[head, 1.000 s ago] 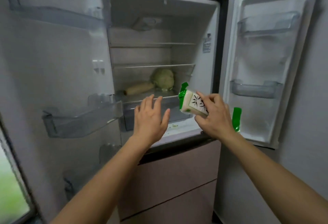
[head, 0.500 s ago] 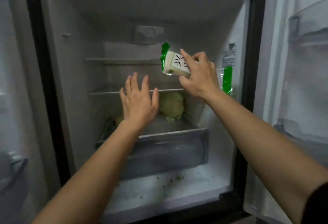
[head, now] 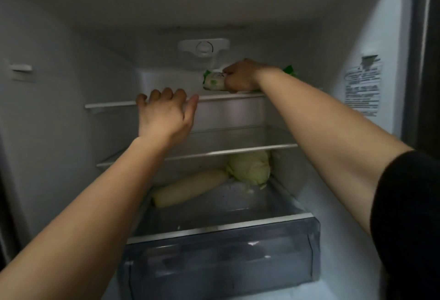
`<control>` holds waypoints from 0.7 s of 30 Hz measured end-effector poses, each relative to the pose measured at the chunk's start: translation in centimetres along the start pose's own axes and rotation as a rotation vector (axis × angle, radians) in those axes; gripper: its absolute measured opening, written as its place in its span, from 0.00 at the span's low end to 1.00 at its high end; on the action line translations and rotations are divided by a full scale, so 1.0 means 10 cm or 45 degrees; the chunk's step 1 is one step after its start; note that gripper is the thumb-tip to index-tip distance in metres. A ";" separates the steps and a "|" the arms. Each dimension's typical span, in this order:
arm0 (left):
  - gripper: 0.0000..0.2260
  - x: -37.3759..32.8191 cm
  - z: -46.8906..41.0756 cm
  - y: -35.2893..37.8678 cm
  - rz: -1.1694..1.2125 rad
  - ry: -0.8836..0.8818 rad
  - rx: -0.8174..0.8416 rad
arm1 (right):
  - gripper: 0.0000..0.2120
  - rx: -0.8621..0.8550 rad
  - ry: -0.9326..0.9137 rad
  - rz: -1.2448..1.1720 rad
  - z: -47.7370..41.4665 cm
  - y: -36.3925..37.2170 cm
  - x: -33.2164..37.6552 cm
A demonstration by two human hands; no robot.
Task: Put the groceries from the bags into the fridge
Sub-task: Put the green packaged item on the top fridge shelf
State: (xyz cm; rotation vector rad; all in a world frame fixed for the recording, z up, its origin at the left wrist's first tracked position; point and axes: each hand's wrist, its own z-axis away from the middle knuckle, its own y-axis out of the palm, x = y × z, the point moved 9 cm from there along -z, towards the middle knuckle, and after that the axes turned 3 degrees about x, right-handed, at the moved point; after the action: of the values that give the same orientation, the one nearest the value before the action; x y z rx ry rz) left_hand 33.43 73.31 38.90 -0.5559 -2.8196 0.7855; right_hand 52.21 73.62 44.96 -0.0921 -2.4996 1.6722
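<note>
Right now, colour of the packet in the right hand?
The packet is white with green ends; head view.

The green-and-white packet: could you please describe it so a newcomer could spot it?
Look inside the fridge at its top shelf, right of centre. There the right hand holds a packet on the shelf: white with green ends, the only wrapped item, unlike the bare cabbage and long pale vegetable lower down.

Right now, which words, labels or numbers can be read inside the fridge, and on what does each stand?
No text can be read.
White sticker: printed lines, too blurred.
Packet in the right hand: dark marks, too blurred.
Control dial: no legible marks.
</note>
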 end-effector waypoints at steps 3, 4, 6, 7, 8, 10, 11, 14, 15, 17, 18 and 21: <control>0.26 0.01 0.00 0.04 -0.003 0.001 -0.005 | 0.44 0.071 0.064 0.012 -0.17 0.15 0.01; 0.25 0.00 -0.01 0.04 -0.008 0.003 -0.021 | 0.40 0.079 0.097 0.016 -0.25 0.20 -0.01; 0.24 0.00 -0.01 0.05 -0.019 0.010 -0.062 | 0.35 0.078 0.130 0.046 -0.37 0.25 -0.04; 0.24 0.00 -0.01 0.05 -0.020 0.013 -0.076 | 0.35 0.084 0.137 0.068 -0.37 0.27 -0.04; 0.24 0.00 -0.01 0.06 -0.020 0.016 -0.076 | 0.36 0.086 0.140 0.080 -0.36 0.28 -0.02; 0.24 0.01 -0.01 0.07 -0.024 0.022 -0.066 | 0.40 0.097 0.140 0.090 -0.30 0.27 0.02; 0.25 0.01 -0.02 0.06 -0.031 0.027 -0.062 | 0.42 0.107 0.137 0.110 -0.28 0.27 0.04; 0.25 0.01 -0.03 0.05 -0.027 0.025 -0.020 | 0.43 0.047 0.106 0.205 -0.21 0.17 0.08; 0.24 0.02 -0.02 0.06 -0.024 0.022 0.011 | 0.39 -0.010 0.093 0.227 -0.16 0.11 0.10; 0.22 0.02 -0.02 0.08 -0.020 0.039 0.055 | 0.32 -0.150 0.043 0.240 -0.02 0.02 0.15; 0.21 0.02 -0.01 0.08 -0.019 0.057 0.077 | 0.29 -0.232 0.007 0.236 0.10 -0.02 0.18; 0.24 0.04 0.05 0.11 0.006 0.078 0.173 | 0.26 -0.529 -0.113 0.185 0.53 -0.02 0.23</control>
State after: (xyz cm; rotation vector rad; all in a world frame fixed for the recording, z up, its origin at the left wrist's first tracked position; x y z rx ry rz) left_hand 33.31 74.13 37.92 -0.5554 -2.6856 0.9364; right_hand 49.18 68.91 43.35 -0.2498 -2.9339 1.1954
